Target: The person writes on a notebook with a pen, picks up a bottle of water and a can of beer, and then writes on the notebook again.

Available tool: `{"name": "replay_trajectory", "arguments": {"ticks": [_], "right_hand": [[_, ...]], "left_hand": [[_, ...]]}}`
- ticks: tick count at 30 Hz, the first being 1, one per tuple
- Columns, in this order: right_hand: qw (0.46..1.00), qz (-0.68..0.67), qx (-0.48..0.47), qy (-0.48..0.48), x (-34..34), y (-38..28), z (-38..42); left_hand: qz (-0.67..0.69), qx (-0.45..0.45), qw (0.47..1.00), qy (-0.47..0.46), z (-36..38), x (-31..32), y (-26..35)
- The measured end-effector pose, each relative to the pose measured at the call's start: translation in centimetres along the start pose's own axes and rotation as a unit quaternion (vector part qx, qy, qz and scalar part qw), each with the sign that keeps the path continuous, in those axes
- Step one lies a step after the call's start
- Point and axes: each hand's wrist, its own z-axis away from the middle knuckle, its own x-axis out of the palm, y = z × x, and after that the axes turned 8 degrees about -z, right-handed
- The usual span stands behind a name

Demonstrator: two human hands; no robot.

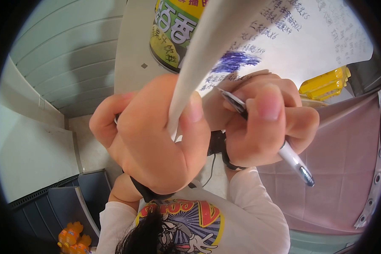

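Note:
My left hand [152, 135] pinches the near edge of a white paper sheet [300, 46], which curls up into a fold between thumb and fingers. Handwritten lines and a scribbled-out blue patch cover the sheet. My right hand [271, 118] grips a pen [296, 163] with a white barrel, its tip at the lowest lines of writing. Whether the tip touches the paper I cannot tell. Behind the fold stands a green and yellow can [171, 38] with large printed characters, partly hidden by the paper.
Yellow bottles [326, 84] lie at the right behind the paper. A pink cloth with metal eyelets [326, 161] hangs at the right. Orange bottles [74, 237] are low at the left, beside dark panels [63, 207]. A thin cable runs below my hands.

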Motion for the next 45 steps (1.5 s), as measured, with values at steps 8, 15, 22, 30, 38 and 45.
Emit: {"name": "replay_trajectory", "arguments": {"ticks": [8,15,22,30,38,45], "right_hand": [[1.000,0.020,-0.009,0.016,0.5,0.1,-0.1],[1.000,0.028,-0.012,-0.002,0.4,0.0,-0.1],[1.000,0.018,-0.008,0.008,0.4,0.1,-0.1],[0.999,0.018,-0.008,0.027,0.8,0.1,0.0],[1.000,-0.008,-0.004,0.025,0.7,0.1,-0.2],[1.000,0.012,-0.016,0.014,0.4,0.3,-0.2]], "left_hand": [[-0.039,0.045,0.998,0.013,-0.4,0.0,-0.1],[0.038,0.005,0.998,0.047,0.3,1.0,-0.2],[-0.007,0.021,0.999,-0.042,-0.3,-0.5,-0.2],[-0.068,0.032,0.997,0.011,-0.1,-0.1,0.0],[-0.072,0.050,0.996,-0.002,-0.2,-0.4,-0.1],[-0.020,0.034,0.999,-0.012,-0.3,-0.2,-0.2]]}}
